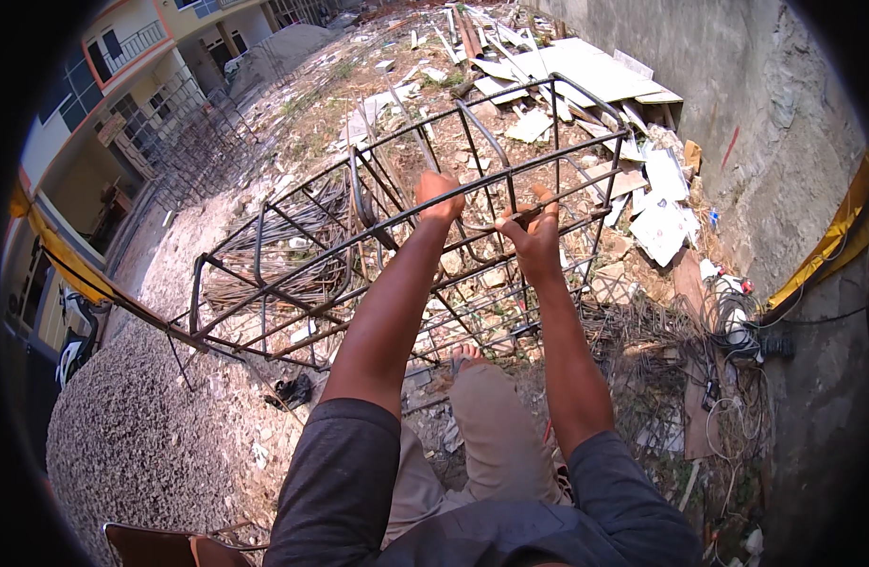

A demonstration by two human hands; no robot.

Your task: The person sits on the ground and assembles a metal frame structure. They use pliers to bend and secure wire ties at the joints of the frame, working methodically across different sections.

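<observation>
A long cage of dark steel rebar [491,180], made of lengthwise bars and bent square stirrups, stretches across in front of me, tilted up to the right. My left hand [439,197] is closed on a stirrup [422,147] inside the cage, its arm reaching over the near top bar. Close to its right, my right hand [533,231] has thumb and fingers drawn together at the near side bars. A thin dark piece shows by the right fingertips, too small to name. Both forearms rise from the lower edge, the left one covering part of the cage.
Bundled rods [264,260] lie behind the cage. A gravel heap [132,425] stands at left; broken white boards [585,71] lie far right. A concrete wall [727,123] runs along the right side, with tangled cables [737,378] below. Yellow sheeting [70,265] hangs at left.
</observation>
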